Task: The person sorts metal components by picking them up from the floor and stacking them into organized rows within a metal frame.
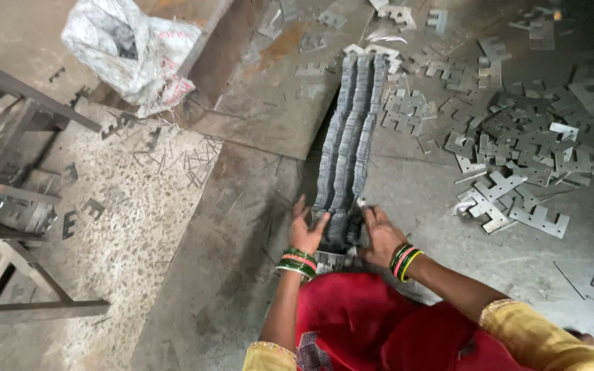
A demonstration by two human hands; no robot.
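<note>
Pressing from both sides, the left hand [306, 230] and the right hand [381, 233] clasp the near end of a long stack of grey metal stampings [350, 137] that lies on the floor and runs away from the person. Both hands have fingers spread flat against the stack's flanks. Loose E-shaped plates [517, 144] lie scattered to the right, a white sack [132, 48] sits far left, and a metal frame [8, 206] stands at the left edge.
</note>
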